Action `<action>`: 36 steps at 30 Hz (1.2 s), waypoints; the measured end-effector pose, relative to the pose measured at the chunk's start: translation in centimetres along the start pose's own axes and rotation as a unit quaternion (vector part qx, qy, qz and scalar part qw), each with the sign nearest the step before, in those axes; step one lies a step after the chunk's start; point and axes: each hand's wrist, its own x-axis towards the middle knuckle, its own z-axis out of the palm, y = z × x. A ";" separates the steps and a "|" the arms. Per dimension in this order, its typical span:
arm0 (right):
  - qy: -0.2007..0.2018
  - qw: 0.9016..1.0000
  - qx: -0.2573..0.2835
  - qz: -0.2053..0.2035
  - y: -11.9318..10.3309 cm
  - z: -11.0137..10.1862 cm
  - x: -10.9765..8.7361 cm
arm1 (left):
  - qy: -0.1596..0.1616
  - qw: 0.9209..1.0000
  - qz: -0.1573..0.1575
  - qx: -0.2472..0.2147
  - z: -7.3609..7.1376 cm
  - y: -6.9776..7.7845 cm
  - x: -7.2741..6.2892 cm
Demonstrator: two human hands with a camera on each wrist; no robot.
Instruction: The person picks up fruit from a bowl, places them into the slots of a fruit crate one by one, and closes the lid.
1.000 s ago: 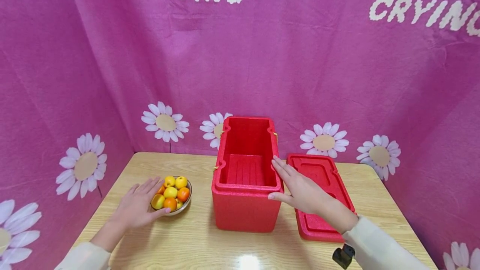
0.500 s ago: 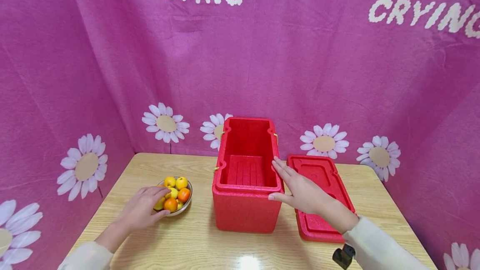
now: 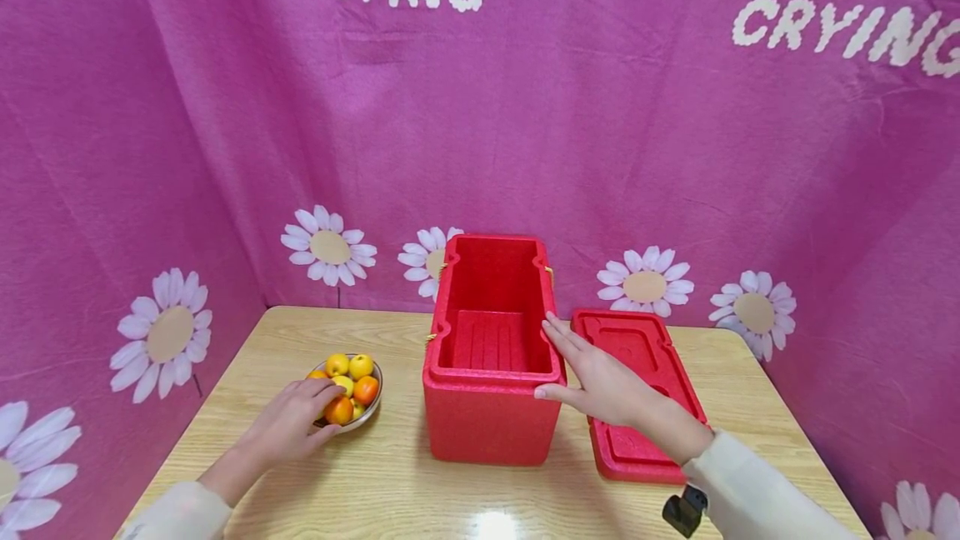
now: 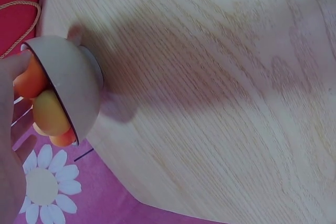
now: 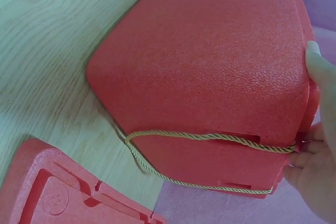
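Observation:
My left hand (image 3: 288,423) reaches over the near left side of a round bowl (image 4: 71,85) of yellow and orange fruit. Its fingers bend over the fruit, with the thumb apart from them near the rim. Under the hand lies a yellow fruit (image 4: 51,113), with an orange fruit (image 4: 31,78) close to the thumb; part of the pile is hidden. My right hand (image 3: 603,382) rests on the right rim of a red foam box (image 3: 491,423), fingers straight along the edge and thumb at the front corner. The box stands upright without its lid, and only its ribbed floor shows inside.
The red lid (image 3: 633,352) lies on the wooden table (image 3: 375,490), right of the box. A gold rope handle (image 5: 184,136) hangs on the box's side. Purple cloth (image 3: 510,107) with daisies and white lettering surrounds the table at the back and sides.
My left hand has moved from above the bowl's left side down among the fruit, its spread fingers now bent. My right hand stays at the box rim.

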 end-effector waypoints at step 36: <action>0.025 0.999 0.033 0.000 0.4 0.3 0.1 | -0.052 0.989 -0.037 -0.131 -1.0 0.0 1.9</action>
